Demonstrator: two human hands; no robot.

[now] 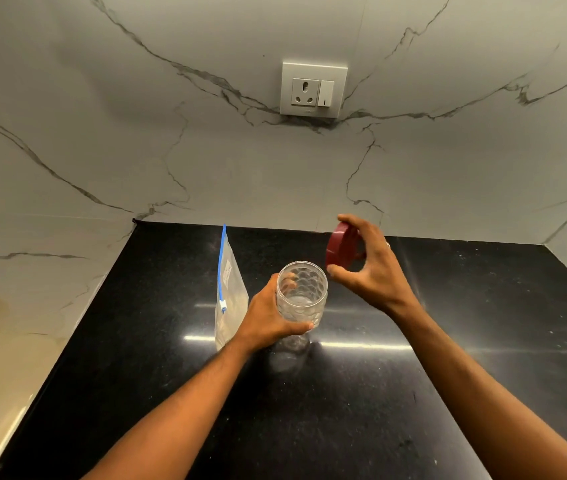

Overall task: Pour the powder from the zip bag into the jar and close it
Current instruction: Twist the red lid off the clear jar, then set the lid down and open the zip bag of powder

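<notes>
Jar (302,292) gripped by left hand (268,318); right hand (367,265) holds lid (341,249) just beside.

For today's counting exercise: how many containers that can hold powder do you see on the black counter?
2. The clear jar stands mid-counter, gripped by the left hand. The zip bag stands just left of it. The right hand holds only the red lid. None seem hidden.

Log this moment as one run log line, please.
left hand: grips jar | right hand: holds red lid, off jar | jar: open | zip bag: upright, beside jar | powder: not poured
</notes>
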